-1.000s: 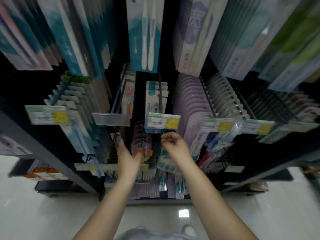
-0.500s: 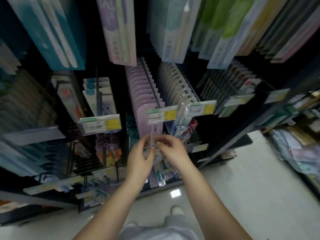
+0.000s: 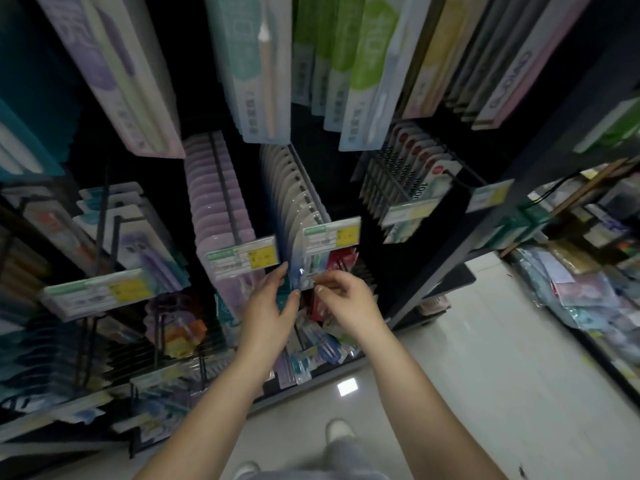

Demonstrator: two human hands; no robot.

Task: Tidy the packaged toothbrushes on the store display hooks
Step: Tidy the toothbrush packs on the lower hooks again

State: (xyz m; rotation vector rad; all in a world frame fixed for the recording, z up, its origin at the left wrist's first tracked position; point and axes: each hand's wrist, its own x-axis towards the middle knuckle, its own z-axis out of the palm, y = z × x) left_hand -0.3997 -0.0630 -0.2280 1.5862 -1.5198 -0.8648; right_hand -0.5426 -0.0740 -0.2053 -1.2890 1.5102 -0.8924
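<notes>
floor [image 3: 485,358]: pale glossy tile under me, small bright light reflection [image 3: 347,388] just ahead of my feet
shoes [image 3: 339,432]: my white pair at bottom centre; the left one shows only its toe
trousers [image 3: 346,459]: grey, bottom edge of view
price labels [image 3: 331,235]: white, green and yellow tags; print too blurred to read
side shelf [image 3: 585,258]: off to my right, heaped with mixed soft packets, blurred
shelf frame [image 3: 460,251]: dark upright and ledge between the two displays

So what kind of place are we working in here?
Most likely a shop's toothbrush aisle: rows of packaged toothbrushes hang on display hooks, with price tags clipped at the hook ends. Both hands, left hand and right hand, hold the front clear pack.
</notes>
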